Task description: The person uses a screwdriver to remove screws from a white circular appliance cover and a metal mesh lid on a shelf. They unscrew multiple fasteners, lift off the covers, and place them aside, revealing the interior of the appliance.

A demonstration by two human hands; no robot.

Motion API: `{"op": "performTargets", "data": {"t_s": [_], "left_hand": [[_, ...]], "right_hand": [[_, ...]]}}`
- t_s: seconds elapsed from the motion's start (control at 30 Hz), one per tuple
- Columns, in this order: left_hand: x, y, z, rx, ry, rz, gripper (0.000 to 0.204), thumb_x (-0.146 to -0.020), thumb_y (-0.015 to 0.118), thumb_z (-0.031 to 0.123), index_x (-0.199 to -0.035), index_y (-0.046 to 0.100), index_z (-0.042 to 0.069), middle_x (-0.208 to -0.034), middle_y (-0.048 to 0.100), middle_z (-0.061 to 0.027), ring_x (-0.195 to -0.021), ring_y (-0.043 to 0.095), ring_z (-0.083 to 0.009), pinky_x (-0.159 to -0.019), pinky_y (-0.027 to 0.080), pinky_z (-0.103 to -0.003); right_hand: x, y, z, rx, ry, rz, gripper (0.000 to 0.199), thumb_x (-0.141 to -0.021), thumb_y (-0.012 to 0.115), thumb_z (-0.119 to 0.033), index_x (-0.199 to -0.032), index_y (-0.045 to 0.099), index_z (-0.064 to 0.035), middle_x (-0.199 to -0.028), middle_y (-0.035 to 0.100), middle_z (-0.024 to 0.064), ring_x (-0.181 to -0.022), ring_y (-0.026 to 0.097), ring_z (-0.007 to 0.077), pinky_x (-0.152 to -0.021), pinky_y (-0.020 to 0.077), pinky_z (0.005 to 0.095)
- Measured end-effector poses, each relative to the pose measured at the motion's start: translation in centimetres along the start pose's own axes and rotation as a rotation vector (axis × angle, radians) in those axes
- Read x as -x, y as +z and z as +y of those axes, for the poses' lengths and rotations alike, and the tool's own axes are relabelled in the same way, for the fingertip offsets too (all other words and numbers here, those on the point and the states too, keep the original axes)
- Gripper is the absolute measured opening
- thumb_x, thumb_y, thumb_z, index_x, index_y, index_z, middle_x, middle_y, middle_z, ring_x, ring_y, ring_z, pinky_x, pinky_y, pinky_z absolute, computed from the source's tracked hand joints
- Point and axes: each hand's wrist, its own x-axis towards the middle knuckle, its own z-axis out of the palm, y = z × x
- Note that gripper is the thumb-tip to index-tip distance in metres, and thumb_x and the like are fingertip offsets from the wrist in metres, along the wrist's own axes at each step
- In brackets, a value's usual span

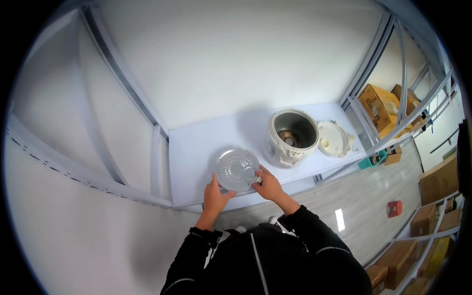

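Note:
A round silver perforated metal plate [231, 169], which looks like a cooker's inner lid, is at the table's front edge. My left hand [214, 197] holds its near-left rim, thumb in front and fingers along the side. My right hand [270, 186] is closed at its right rim, thumb and fingers pinching there; a small pale and dark piece shows between them, too small to name. To the right stands a white rice cooker body [283, 154], open at the top, with a grey inside and a round part at its bottom. A round white lid [335, 140] lies beside it.
The narrow white table [196, 147] backs onto a white wall, between grey metal frame posts [118, 64]. A small round part [355, 149] lies at its right end. Beyond are cardboard boxes [380, 109], a teal crate [365, 163], a red stool [394, 209] and loaded shelves.

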Motion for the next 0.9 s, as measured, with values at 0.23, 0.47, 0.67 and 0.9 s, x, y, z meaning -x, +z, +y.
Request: {"op": "performTargets", "data": {"t_s": [0.23, 0.47, 0.67, 0.9], "left_hand": [[-1.5, 1.5, -1.1, -0.005, 0.003, -0.063, 0.119, -0.074, 0.096, 0.034, -0.157, 0.028, -0.016, -0.124, 0.070, -0.0234, -0.112, 0.069, -0.0394, -0.096, 0.055, -0.047], [-2.9, 2.0, -1.3, -0.070, -0.035, -0.108, 0.109, -0.074, 0.095, 0.032, -0.153, 0.033, -0.010, -0.123, 0.070, -0.0250, -0.113, 0.070, -0.0422, -0.093, 0.056, -0.049], [-2.5, 0.2, 2.4, -0.126, -0.094, -0.090, 0.100, -0.078, 0.091, 0.032, -0.152, 0.035, -0.006, -0.123, 0.072, -0.0234, -0.115, 0.068, -0.0432, -0.094, 0.056, -0.049], [-3.7, -0.8, 9.8, 0.025, 0.302, 0.123, 0.048, -0.085, 0.083, 0.020, -0.128, 0.067, 0.006, -0.117, 0.073, -0.0120, -0.114, 0.067, -0.0339, -0.095, 0.055, -0.044]], "right_hand": [[-0.6, 2.5, 2.5, 0.044, 0.064, -0.007, 0.058, -0.083, 0.080, -0.025, -0.137, 0.068, -0.0077, -0.162, 0.047, 0.0253, -0.110, 0.073, 0.0400, -0.097, 0.0584, 0.0460], [-1.4, 2.2, 1.6, 0.223, 0.075, -0.054, 0.061, -0.087, 0.076, -0.029, -0.144, 0.064, -0.0112, -0.165, 0.043, 0.0243, -0.110, 0.073, 0.0401, -0.097, 0.0591, 0.0476], [-1.2, -0.1, -0.8, 0.131, 0.075, -0.030, 0.060, -0.086, 0.075, -0.019, -0.144, 0.061, -0.0107, -0.149, 0.052, 0.0279, -0.110, 0.070, 0.0459, -0.095, 0.0587, 0.0502], [1.3, -7.1, -2.8, -0.091, -0.193, -0.031, 0.073, -0.075, 0.063, 0.007, -0.146, 0.051, -0.0063, -0.123, 0.058, 0.0272, -0.105, 0.063, 0.0504, -0.088, 0.0550, 0.0523]]}}
